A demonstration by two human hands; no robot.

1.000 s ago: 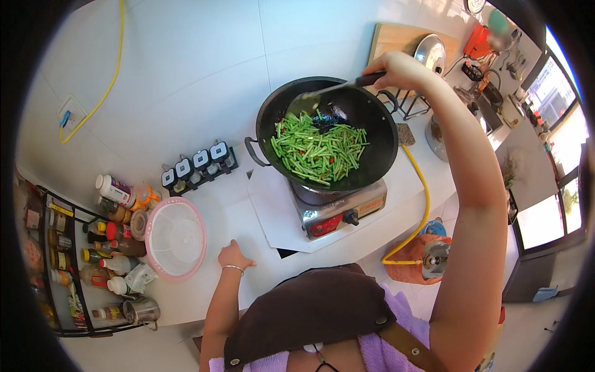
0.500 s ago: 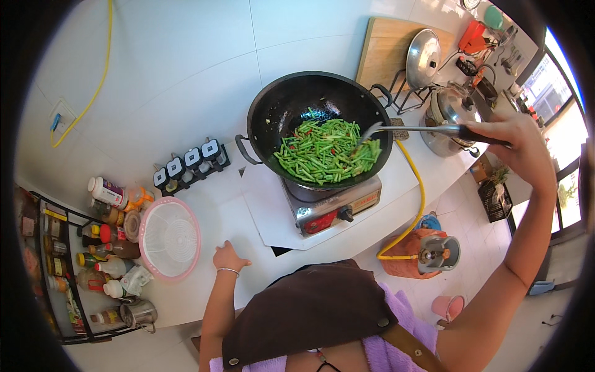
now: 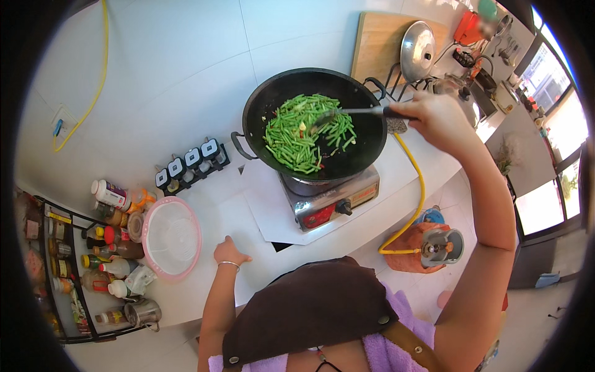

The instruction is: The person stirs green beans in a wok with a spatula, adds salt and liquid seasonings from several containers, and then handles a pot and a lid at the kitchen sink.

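At the right side of the stove, our right hand (image 3: 437,118) is closed around the dark handle of a metal spatula (image 3: 353,113), and we hold it almost level over the wok (image 3: 315,124). Its thin shaft reaches to the left, and its flat blade lies among the green beans (image 3: 304,136) in the middle of the wok. The beans are cut in short pieces, bright green, with a few small red bits between them, and they cover mostly the left and the middle part of the black wok. This wok is round and deep, with two small loop handles, and it stands on a single gas stove (image 3: 331,198) with a red and silver front.

Our left hand (image 3: 229,253) holds nothing; it rests on the white tabletop (image 3: 248,217) with the fingers bent, well apart from the wok, and a thin bracelet is on its wrist. Just left of this hand lies a pink-rimmed white strainer (image 3: 171,238). Behind it stands a row of small spice jars (image 3: 189,164). A yellow hose (image 3: 416,198) runs from the stove down to an orange gas cylinder (image 3: 421,248) on the floor.
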